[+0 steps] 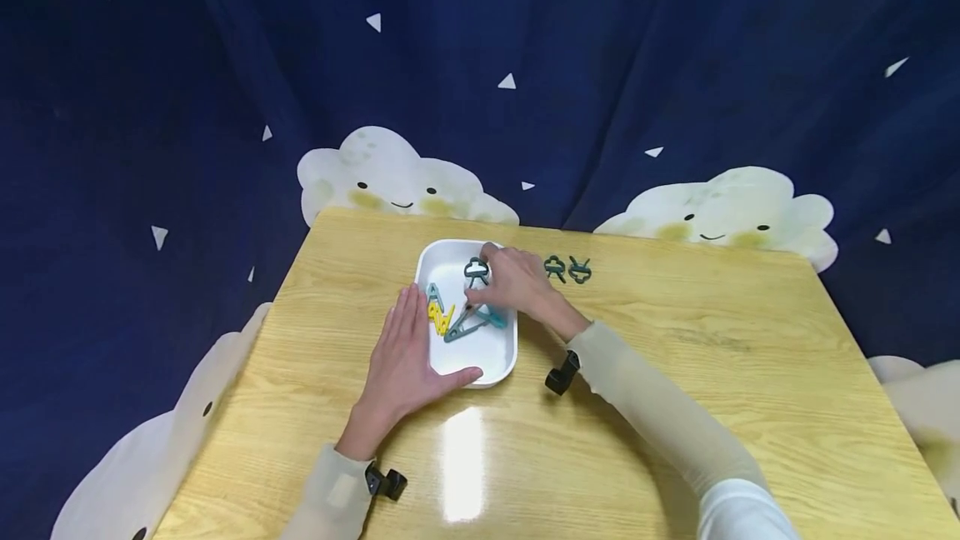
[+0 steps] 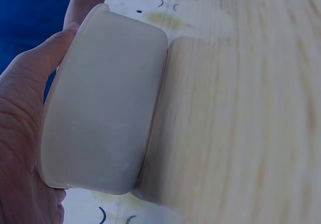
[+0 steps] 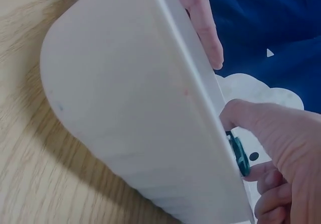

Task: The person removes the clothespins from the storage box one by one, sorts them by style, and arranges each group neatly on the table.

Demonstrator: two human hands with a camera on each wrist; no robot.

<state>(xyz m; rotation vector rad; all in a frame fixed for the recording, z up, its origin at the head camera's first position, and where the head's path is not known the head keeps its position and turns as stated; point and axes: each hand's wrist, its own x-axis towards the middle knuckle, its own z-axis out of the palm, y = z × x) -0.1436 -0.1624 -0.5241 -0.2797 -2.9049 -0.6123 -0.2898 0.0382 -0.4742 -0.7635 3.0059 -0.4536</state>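
Observation:
In the head view a white plastic tray [image 1: 480,361] stands on the table. My left hand [image 1: 401,357] rests along its left rim with straight fingers, its thumb spread over the near edge. My right hand [image 1: 516,280] reaches in over the far right rim, pinching a dark green cloud-shaped clip [image 1: 476,270] between thumb and finger. In the right wrist view this clip [image 3: 239,154] shows at the rim by the fingertips. Lower in the tray lie yellow clips [image 1: 439,319], a pale blue clip [image 1: 434,296], a grey-green clip [image 1: 461,331] and a teal clip [image 1: 492,317].
Two more dark green cloud-shaped clips, one [image 1: 555,267] beside the other [image 1: 580,270], lie on the wooden table [image 1: 675,340] right of the tray. A dark blue curtain [image 1: 465,40] with clouds and white triangles hangs behind the table's far edge.

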